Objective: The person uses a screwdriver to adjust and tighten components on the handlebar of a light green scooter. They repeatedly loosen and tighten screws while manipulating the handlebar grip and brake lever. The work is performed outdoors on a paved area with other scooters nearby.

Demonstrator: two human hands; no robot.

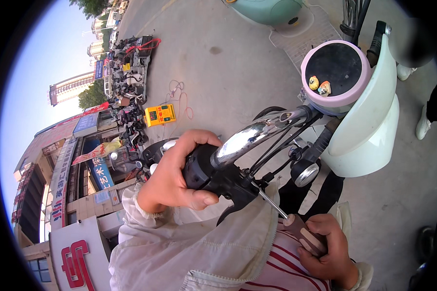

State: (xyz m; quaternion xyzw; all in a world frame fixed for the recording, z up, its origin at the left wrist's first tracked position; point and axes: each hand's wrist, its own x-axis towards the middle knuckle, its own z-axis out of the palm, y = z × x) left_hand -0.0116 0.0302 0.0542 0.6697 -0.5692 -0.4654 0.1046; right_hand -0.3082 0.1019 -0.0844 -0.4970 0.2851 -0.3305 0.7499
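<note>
A chrome scooter handlebar (250, 136) slants across the middle, with a black switch housing (197, 167) at its near end. My left hand (167, 177) wraps round this housing, thumb below and fingers over the top. Beneath it sticks out a black brake lever (240, 202), and black cables (272, 162) run off toward the front. In my closed right hand (336, 257) is a screwdriver (296, 224) with a brown handle. Its metal shaft points up and left to the underside of the lever bracket; the tip's exact seat is hidden.
A pink-rimmed round display (342, 60) with two small toy figures sits beside a pale front shield (366, 140). Beyond are a mint-green scooter body (267, 10), a yellow box (160, 115) with red wires, and parked scooters (131, 82). Another person's white shoe (423, 128) shows at right.
</note>
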